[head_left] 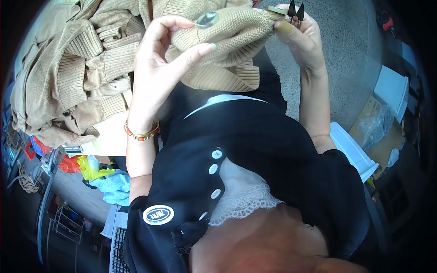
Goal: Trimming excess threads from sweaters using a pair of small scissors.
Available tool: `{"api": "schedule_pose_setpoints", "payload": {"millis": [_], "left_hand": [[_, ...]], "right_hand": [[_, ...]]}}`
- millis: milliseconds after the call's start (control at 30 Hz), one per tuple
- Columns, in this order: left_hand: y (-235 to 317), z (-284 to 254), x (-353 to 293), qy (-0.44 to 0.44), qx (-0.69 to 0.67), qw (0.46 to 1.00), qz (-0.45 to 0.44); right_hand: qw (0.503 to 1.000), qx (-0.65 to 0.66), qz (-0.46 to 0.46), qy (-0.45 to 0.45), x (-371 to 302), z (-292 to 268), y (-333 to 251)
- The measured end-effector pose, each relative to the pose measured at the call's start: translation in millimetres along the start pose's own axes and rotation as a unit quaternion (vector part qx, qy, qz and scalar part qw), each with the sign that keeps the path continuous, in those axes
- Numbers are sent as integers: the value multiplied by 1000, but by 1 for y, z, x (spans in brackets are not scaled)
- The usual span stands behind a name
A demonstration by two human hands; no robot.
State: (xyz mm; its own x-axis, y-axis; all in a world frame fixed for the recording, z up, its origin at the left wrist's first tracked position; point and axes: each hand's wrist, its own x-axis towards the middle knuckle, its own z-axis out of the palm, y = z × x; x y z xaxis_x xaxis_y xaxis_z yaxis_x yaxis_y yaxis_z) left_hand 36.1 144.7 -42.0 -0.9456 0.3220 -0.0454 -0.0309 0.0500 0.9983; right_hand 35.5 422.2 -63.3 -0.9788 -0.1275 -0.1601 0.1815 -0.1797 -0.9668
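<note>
A beige knitted garment (227,38) is stretched between my two hands at the top of the view. My left hand (159,68) grips its left end, thumb and fingers closed on the knit. Near those fingertips, a shiny greenish round button (207,19) lies on the fabric. My right hand (302,41) pinches the garment's right end, with a yellowish cover on the thumb. Beside that thumb is a flat greenish piece (276,10), perhaps another button seen edge-on. Two dark pointed blades, apparently of thread snips (296,11), stick out from the right hand; their handles are hidden.
A heap of beige knitwear (77,77) covers a pale tabletop (111,139) on the left. Below it are a yellow bag (93,168) and blue cloth (114,186). At right, a white plastic bin (353,150) and cardboard with clear plastic (378,123) stand on the floor.
</note>
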Motion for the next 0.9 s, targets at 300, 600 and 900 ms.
{"api": "schedule_pose_setpoints", "payload": {"millis": [300,600,900], "left_hand": [[-8,3,6,21,-32,999,23],[-4,-2,6,24,180,969,167],[-2,0,7,-41,93,983,154]], "right_hand": [[996,-44,-61,-40,-5,-20,10],[996,-41,-69,-28,0,-22,10],[980,-189,52,-24,9,0,26]]}}
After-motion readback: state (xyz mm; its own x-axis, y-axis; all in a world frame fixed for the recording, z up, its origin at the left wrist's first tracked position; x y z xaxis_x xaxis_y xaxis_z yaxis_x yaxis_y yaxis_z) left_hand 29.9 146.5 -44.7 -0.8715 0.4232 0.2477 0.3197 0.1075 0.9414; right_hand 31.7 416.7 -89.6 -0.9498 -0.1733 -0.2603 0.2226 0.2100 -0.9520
